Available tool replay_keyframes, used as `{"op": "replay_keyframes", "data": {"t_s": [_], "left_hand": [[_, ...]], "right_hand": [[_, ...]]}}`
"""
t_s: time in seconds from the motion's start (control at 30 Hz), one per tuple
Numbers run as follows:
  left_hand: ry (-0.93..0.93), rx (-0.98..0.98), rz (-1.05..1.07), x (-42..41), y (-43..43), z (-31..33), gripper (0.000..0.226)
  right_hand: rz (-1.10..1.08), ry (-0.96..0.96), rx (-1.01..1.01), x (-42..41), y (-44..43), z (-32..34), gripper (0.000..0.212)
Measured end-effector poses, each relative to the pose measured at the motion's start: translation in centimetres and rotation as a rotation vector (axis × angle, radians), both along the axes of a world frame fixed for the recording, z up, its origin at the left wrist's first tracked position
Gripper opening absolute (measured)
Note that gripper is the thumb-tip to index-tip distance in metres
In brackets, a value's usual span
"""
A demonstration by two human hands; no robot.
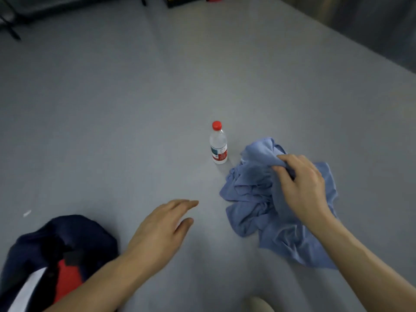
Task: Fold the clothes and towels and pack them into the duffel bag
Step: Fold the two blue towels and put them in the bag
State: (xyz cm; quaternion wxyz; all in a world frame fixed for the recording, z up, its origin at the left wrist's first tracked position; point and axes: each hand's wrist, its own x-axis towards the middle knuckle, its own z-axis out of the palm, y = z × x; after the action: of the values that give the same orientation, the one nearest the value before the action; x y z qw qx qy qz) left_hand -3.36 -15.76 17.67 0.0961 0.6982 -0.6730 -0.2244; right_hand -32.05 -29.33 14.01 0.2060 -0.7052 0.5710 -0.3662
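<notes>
The right hand (301, 183) gripped a crumpled light-blue cloth garment (252, 199) on the grey floor (112, 131), the left hand (162, 230) open and empty nearby; spreading it flat first would likely ease folding.

- The bottle (218, 145) stands upright on the floor (112, 109) near the middle, just left of the crumpled cloth (254, 192) and apart from it.
- The crumpled cloth lies on the floor to the right, nearer than the bottle.
- The right hand (301, 183) sits on top of the cloth, pinching a fold.
- The left hand (159, 230) is between the cloth and the bundle (60, 251), touching neither.
- The bundle lies at the near left.
- A small scrap (27, 213) lies just behind the bundle.
</notes>
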Motion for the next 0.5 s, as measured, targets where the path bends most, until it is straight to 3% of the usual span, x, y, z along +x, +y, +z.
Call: {"op": "replay_keyframes", "data": {"t_s": [0.1, 0.2, 0.27, 0.43, 0.5], "left_hand": [[0.026, -0.023, 0.135, 2.0, 4.1, 6.6, 0.041], [0.130, -0.095, 0.326, 2.8, 8.1, 12.3, 0.046], [0.217, -0.165, 0.443, 3.0, 10.2, 14.5, 0.050], [0.328, -0.352, 0.611, 3.9, 14.6, 16.9, 0.063], [0.334, -0.414, 0.636, 5.2, 15.6, 17.7, 0.056]], "right_hand": [[0.106, -0.103, 0.061, 2.1, 0.8, 7.2, 0.012], [0.298, -0.103, 0.105, 5.4, 2.9, 14.0, 0.020], [0.408, -0.092, 0.140, 8.0, 4.6, 17.4, 0.015], [0.637, -0.034, 0.212, 15.3, 10.0, 22.1, 0.012], [0.688, -0.015, 0.233, 18.2, 12.2, 22.4, 0.009]]}}
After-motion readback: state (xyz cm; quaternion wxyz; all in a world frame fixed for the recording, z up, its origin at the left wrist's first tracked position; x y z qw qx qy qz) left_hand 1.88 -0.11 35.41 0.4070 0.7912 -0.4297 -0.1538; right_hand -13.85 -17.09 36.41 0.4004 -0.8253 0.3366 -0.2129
